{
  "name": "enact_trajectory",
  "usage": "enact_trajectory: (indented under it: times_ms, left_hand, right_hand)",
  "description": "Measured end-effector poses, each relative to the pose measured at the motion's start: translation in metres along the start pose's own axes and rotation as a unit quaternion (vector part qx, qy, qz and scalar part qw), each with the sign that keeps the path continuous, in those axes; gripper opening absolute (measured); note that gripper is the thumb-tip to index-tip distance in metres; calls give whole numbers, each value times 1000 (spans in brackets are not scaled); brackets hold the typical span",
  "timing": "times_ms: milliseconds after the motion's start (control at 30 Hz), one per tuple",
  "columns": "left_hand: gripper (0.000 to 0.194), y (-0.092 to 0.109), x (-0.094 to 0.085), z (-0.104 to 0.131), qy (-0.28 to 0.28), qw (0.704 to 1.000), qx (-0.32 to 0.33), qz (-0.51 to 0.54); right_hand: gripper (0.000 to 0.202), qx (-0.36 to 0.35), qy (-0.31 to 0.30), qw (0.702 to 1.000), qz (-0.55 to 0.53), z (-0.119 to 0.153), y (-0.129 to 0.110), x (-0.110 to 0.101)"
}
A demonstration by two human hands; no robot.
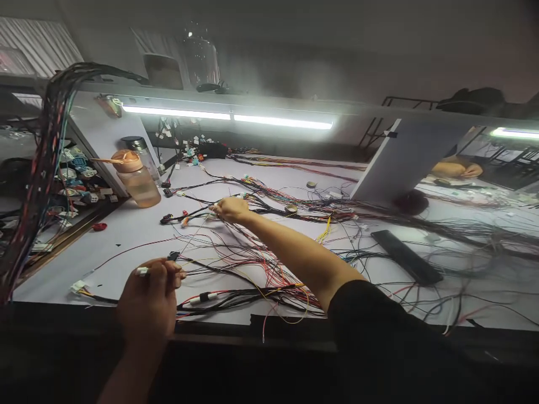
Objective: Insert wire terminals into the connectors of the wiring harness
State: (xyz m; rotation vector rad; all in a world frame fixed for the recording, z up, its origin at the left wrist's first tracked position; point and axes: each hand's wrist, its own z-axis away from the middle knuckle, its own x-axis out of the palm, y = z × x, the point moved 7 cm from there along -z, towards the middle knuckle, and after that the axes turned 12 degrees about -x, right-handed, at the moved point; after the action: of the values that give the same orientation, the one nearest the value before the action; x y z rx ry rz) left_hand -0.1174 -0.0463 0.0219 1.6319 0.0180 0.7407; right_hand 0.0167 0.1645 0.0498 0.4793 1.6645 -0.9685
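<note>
Left hand (147, 300): low at the left of the view, above the near edge of the worktop (143, 230). Its fingers are curled narrow, holding a small white connector (142, 271). A black connector (173, 256) lies at the fingertips; whether it is gripped cannot be told.

Right hand (231, 209): extended over the middle of the worktop, fingers pinched narrow on a thin pale wire (197, 231). The wire slants down from the pinch toward the left hand; its lower end cannot be made out.

Loose red and dark wires (269, 264) spread beneath the right forearm. Nearer the front edge, a dark cable bundle (248, 297) runs crosswise, with a white plug (80, 287) left of the left hand. Beyond the right hand are further harness branches and 2 tape rolls, the far roll (311, 184) and the near roll (291, 209).

At the left stand 2 bottles: an orange-lidded bottle (138, 182) and, just behind it, a dark-lidded bottle (145, 157). A small red part (99, 226) lies in front of them. A flat black object (406, 257) rests among wires at the right. Past the upright panel (383, 157), another person's hands (465, 170) are visible.
</note>
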Motion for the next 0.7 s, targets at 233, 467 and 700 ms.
enact_trajectory:
  times_ms: [233,467,700]
  left_hand:
    - [27,-24,10,-28,25,998,-12,58]
    - [29,-36,3,-39,47,997,-12,54]
    - [31,-13,22,-49,21,996,34,75]
  right_hand:
    - [61,2,122,980,-159,-11,11,-30]
    - [51,-18,64,976,-206,-31,3,-18]
    - [50,-12,11,973,-229,-45,4,-12]
